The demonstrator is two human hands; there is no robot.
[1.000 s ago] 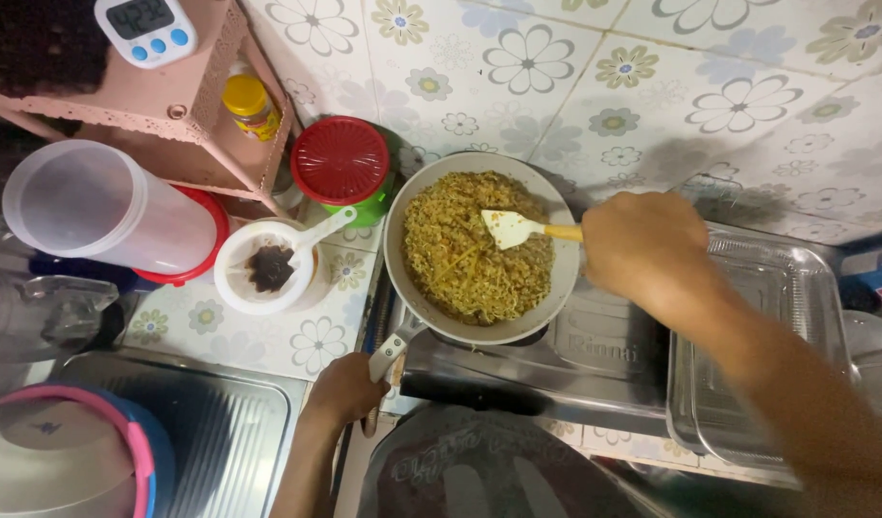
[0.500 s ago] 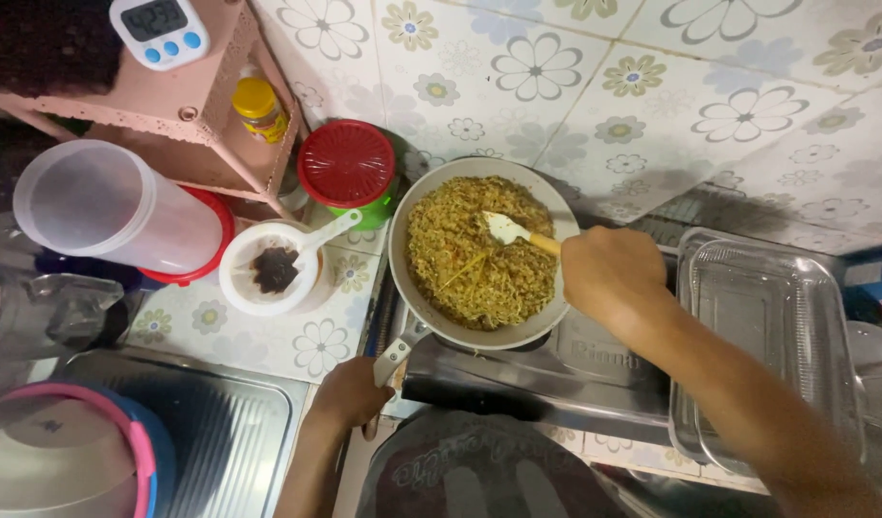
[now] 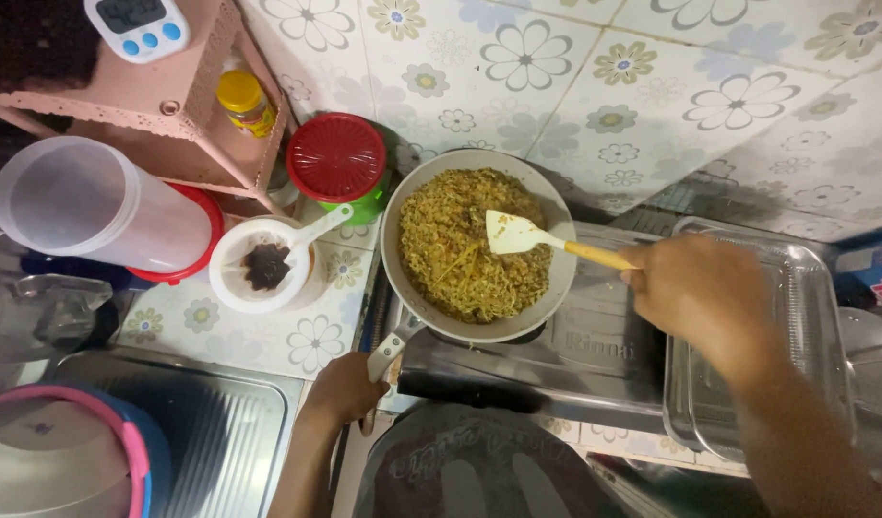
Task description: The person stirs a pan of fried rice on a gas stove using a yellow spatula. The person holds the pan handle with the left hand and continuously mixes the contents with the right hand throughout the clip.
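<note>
A person stands over a small gas stove (image 3: 595,355) and works a pan (image 3: 403,221) of yellow-brown fried noodles (image 3: 460,259), seen from above. The left hand (image 3: 345,388) has its grip clamped on the pan's grey handle (image 3: 388,353) at the near edge of the stove. The right hand (image 3: 700,297) is closed round the wooden shaft of a pale spatula (image 3: 515,233), whose blade lies on the noodles at the right of the pan, touching them.

The pan sits on the burner in the middle of the scene, its handle pointing toward the person. Just left of it on the flowered bench (image 3: 268,336) stands a white bowl (image 3: 259,273) with a dark paste and a white spoon. Beyond that is a green container with a red lid (image 3: 337,158), and to the far left a clear jug (image 3: 95,206) lies on its side under a pink shelf (image 3: 143,91). A glass baking dish (image 3: 806,288) rests right of the stove; a steel sink (image 3: 191,422) lies near left.

To stir well, a firm hold on the handle seems wise, so the pan cannot turn on the burner. The blade looks best slid flat beneath the noodles and lifted from the rim inward, as the heap sits close to the low edge and could spill.
</note>
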